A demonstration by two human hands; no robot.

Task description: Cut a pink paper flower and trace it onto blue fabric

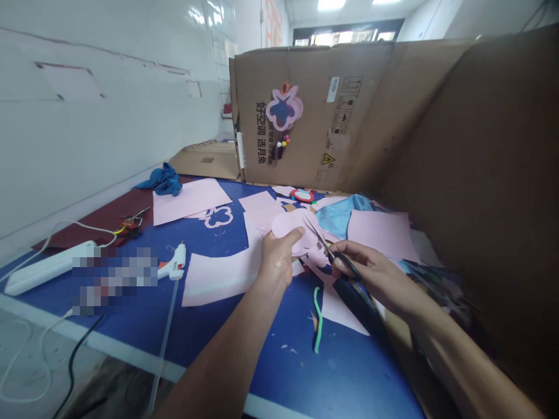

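My left hand (279,253) pinches a pink paper cutout (286,223) with rounded, petal-like edges, thumb on top. In my right hand (362,262) is a pair of scissors (345,265) with dark handles. Its blades reach up and left over the paper, touching or very close to it; whether they are cutting into it I cannot tell. Under and around the hands lie more pink sheets (222,278). A green fuzzy strip (318,320) rests on the blue table below. A flower-shaped pink outline (219,216) lies to the left.
At the left are a white glue gun (177,262), a power strip (50,270), pliers (131,224) and a blue cloth (163,179). Cardboard walls (314,116) stand behind and to the right, with a pink flower cutout (293,110) on the back one. Light-blue fabric (340,212) lies near the back.
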